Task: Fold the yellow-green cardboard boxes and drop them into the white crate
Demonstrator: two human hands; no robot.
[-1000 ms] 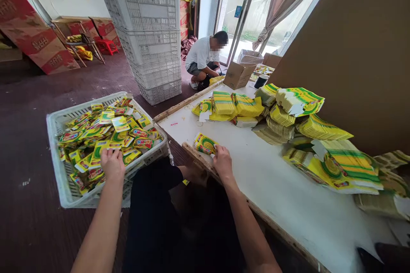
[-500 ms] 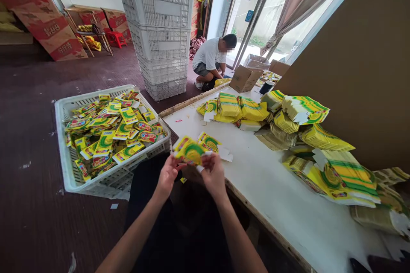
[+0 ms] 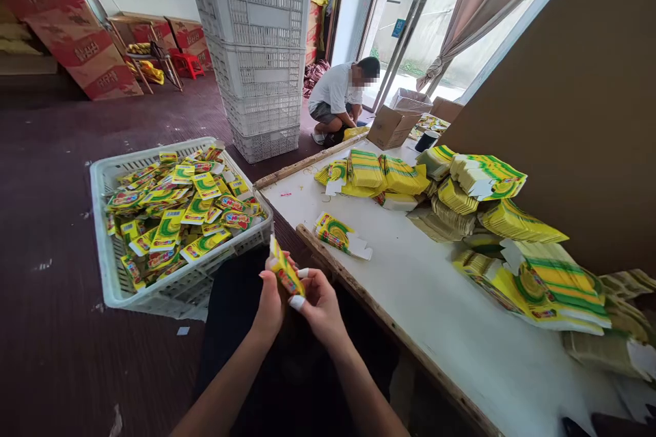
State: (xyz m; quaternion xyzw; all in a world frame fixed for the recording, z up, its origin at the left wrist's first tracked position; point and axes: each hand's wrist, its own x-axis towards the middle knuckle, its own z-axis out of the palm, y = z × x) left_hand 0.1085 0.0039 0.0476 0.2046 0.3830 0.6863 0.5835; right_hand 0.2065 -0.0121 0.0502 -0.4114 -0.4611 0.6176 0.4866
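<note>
Wearer's two hands (image 3: 269, 308) (image 3: 324, 308), one held box (image 3: 287, 276), one red stool (image 3: 187, 61)

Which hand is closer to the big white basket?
Left. The left hand is just right of the basket in the picture, not touching it. The right hand is farther right, on the other side of the box they both hold.

Packing workshop, by its contents. White table (image 3: 410, 307): stacked yellow cartons (image 3: 556, 273) on top. Left of table: plastic crate (image 3: 177, 295) heaped with small printed boxes (image 3: 171, 208). Beyond table: tall crate stack (image 3: 264, 72), crouching person (image 3: 333, 92).
</note>
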